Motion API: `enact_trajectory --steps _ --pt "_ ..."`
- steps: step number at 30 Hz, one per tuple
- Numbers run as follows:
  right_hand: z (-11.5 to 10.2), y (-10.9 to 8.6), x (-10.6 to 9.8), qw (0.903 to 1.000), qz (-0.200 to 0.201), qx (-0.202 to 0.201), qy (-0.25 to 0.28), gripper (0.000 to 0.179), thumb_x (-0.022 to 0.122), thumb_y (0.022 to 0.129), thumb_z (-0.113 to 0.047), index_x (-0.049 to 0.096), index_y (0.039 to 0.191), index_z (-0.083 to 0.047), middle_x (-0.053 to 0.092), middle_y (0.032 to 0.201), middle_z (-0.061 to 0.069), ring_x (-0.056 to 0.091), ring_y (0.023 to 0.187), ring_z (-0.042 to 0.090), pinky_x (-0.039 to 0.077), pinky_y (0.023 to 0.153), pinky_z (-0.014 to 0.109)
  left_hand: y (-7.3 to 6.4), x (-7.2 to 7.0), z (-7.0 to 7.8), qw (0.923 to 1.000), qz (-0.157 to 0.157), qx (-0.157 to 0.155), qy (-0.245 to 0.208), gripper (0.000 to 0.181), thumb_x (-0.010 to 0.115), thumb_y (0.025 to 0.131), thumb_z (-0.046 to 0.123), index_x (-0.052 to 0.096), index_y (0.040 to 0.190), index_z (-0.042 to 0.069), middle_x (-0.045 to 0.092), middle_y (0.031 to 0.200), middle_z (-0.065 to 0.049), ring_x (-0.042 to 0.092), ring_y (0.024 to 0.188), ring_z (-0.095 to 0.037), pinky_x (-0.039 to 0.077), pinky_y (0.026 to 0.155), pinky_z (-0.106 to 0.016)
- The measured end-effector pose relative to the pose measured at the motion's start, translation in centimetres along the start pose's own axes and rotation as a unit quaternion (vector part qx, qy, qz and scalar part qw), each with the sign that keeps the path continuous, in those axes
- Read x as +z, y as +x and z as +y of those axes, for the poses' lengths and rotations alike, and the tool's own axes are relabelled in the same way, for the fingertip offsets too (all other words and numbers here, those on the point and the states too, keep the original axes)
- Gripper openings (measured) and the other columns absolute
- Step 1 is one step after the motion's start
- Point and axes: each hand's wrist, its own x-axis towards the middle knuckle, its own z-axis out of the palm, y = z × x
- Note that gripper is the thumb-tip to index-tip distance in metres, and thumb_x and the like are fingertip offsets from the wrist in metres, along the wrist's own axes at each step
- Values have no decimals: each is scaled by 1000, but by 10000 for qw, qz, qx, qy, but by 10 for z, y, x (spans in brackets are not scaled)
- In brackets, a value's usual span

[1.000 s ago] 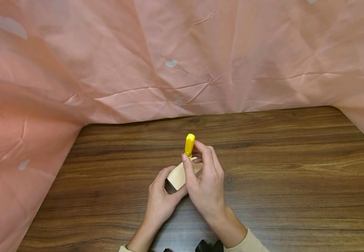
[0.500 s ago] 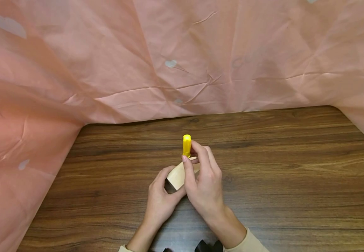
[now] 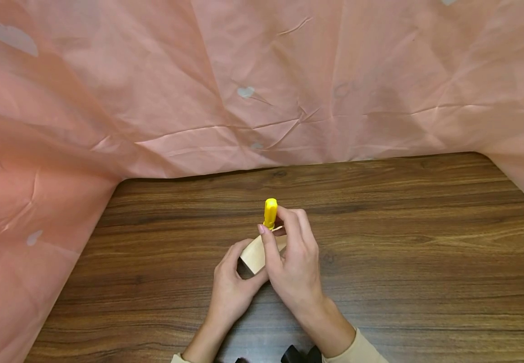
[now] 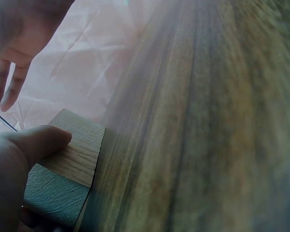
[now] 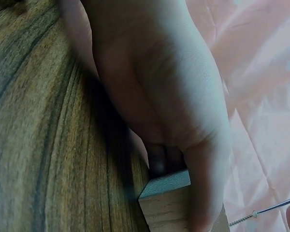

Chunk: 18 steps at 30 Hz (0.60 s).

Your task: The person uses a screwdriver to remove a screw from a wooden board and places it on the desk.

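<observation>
The left hand grips the wooden block — stiff, probably light, best held by its sides. The right hand pinches the yellow screwdriver handle at the block's far end — likely hard, slightly slippery, safest held all round.

Pink cloth w/ pale hearts hangs behind & L/R of brn table.

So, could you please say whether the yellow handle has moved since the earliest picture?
Yes: in the head view, the yellow handle sits slightly lower and left, farther from the table's back edge.
</observation>
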Motion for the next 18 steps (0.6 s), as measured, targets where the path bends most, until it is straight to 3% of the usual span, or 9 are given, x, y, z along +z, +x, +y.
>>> enact_trajectory --steps 7,18 --pt "-2 1 0 9999 59 47 143 32 75 96 2 65 126 3 68 103 13 74 98 24 63 86 29 0 -1 0 10000 12 -19 27 51 97 79 28 74 125 23 76 116 5 69 106 -16 53 93 -36" --pt "-4 1 -3 9996 83 171 209 32 75 94 -1 69 125 1 65 112 13 74 103 21 60 96 29 0 0 0 10000 -11 -35 -13 53 97 78 28 74 126 23 76 119 4 69 108 -16 52 94 -36"
